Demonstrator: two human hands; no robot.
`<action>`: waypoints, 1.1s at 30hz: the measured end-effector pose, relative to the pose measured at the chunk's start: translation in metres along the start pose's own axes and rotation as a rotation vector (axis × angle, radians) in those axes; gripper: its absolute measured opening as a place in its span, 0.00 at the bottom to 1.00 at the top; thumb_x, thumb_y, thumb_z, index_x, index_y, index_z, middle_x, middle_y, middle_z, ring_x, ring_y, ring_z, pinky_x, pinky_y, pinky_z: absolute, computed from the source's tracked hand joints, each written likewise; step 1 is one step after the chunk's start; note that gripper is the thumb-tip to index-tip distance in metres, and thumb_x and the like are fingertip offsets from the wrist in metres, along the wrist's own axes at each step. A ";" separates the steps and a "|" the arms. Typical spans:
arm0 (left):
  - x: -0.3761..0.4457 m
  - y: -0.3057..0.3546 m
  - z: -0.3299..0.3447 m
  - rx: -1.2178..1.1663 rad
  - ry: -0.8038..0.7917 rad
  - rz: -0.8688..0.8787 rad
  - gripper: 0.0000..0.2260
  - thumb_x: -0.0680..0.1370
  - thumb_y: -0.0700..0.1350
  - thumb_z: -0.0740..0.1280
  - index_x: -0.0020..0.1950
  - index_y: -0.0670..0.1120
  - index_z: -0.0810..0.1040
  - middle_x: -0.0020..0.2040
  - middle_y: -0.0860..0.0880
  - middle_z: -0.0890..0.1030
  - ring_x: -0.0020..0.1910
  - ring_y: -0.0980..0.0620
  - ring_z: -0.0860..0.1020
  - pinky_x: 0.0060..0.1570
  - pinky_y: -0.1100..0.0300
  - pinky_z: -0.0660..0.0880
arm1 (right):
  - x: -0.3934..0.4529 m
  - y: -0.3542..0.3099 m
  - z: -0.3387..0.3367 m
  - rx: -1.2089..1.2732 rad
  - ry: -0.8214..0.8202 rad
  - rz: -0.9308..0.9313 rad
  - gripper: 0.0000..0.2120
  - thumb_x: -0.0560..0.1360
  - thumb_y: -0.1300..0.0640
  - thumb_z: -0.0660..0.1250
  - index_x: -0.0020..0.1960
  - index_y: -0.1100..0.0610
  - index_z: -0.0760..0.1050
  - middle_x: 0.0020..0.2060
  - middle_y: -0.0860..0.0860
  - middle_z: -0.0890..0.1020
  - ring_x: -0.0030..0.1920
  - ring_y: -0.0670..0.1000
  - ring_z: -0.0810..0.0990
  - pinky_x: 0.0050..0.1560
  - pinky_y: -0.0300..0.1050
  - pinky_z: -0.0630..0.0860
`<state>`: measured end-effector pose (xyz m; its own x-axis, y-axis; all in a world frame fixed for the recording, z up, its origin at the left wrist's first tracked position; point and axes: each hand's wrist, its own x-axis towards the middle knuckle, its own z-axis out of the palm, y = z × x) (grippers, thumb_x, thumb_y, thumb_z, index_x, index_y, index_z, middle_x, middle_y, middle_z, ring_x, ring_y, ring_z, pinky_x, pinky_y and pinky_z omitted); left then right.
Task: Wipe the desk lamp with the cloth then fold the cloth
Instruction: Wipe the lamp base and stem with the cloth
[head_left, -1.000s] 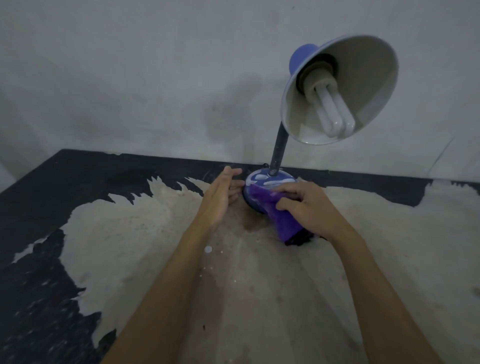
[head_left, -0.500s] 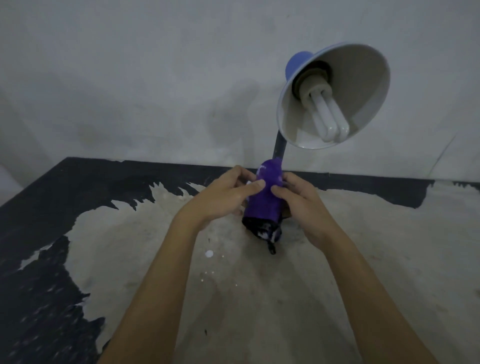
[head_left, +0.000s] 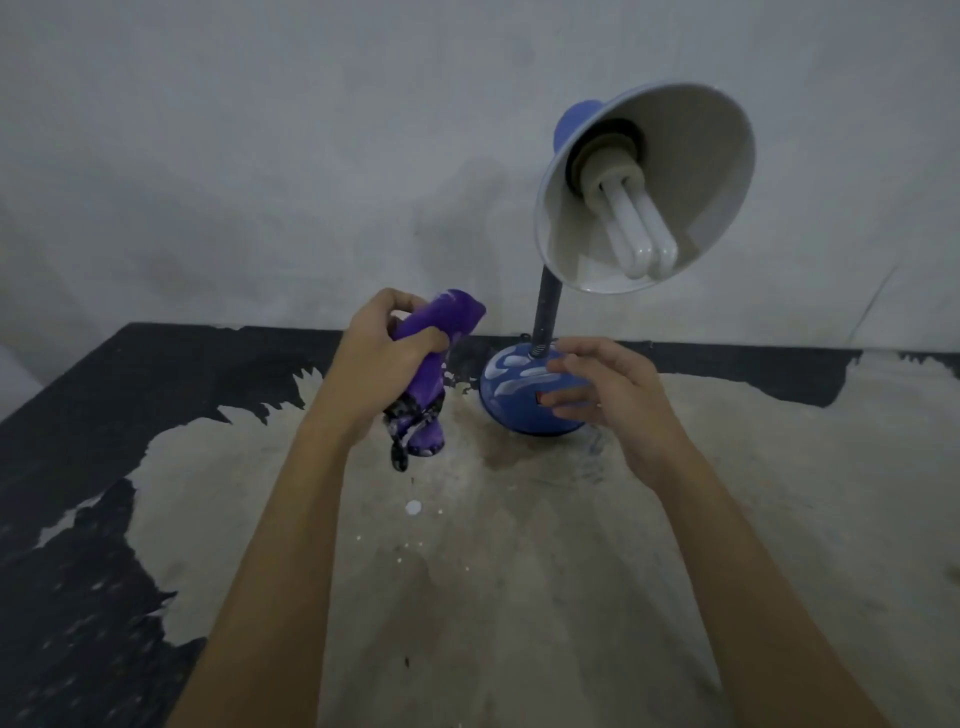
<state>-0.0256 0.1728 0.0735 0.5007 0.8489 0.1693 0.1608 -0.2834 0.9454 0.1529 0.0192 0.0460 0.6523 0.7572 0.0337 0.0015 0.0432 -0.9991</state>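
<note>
Desk lamp (head_left: 613, 249) stands near the far edge of the worktop (head_left: 519, 597), right of centre, on a round blue base (head_left: 514, 400). A dark flexible neck (head_left: 546, 312) rises from the top of the base and carries a blue shade (head_left: 649, 182), which is tilted toward the camera so that its pale inner surface and a white folded-tube bulb (head_left: 636, 228) are exposed. A small red switch (head_left: 540, 399) shows on the front of the base.

Left hand (head_left: 384, 364) is raised above the worktop, left of the base and apart from it, with its fingers closed around a bunched purple cloth (head_left: 436, 332). One end of the cloth sticks up above the fist; the other hangs below it and shows a dark, mottled patch, possibly a print or soiling; the dim picture does not settle which. The hanging end appears to be clear of the worktop.

Right hand (head_left: 618, 395) is empty, fingers loosely spread and curved, just beside the right front of the base; whether the fingertips touch the base cannot be told.

The worktop surface is worn: a pale bare area covers the middle and right, while dark coating remains along the far edge and the left side. A plain pale wall (head_left: 260, 156) stands behind.
</note>
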 end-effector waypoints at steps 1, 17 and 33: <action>0.000 0.001 0.000 0.059 0.050 0.029 0.10 0.75 0.43 0.73 0.49 0.55 0.74 0.44 0.46 0.82 0.35 0.53 0.83 0.35 0.59 0.78 | 0.001 0.001 -0.003 0.011 0.025 0.002 0.08 0.80 0.63 0.65 0.56 0.59 0.81 0.45 0.56 0.87 0.38 0.56 0.87 0.37 0.44 0.83; -0.016 -0.047 0.093 -0.017 0.093 -0.083 0.13 0.80 0.43 0.69 0.57 0.51 0.66 0.48 0.56 0.74 0.44 0.58 0.78 0.33 0.71 0.73 | 0.015 0.025 -0.021 -0.119 0.191 -0.043 0.04 0.78 0.61 0.68 0.51 0.57 0.81 0.42 0.53 0.84 0.38 0.48 0.83 0.40 0.42 0.79; -0.006 -0.057 0.094 0.288 0.219 0.095 0.15 0.78 0.40 0.71 0.62 0.46 0.72 0.62 0.44 0.77 0.57 0.50 0.75 0.45 0.70 0.67 | 0.006 0.072 0.000 -0.818 0.253 -0.325 0.12 0.74 0.47 0.72 0.55 0.50 0.79 0.60 0.50 0.74 0.62 0.54 0.71 0.62 0.49 0.71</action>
<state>0.0423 0.1418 -0.0074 0.3358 0.8793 0.3376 0.3704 -0.4528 0.8110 0.1569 0.0266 -0.0254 0.6726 0.6187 0.4061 0.6875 -0.3191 -0.6523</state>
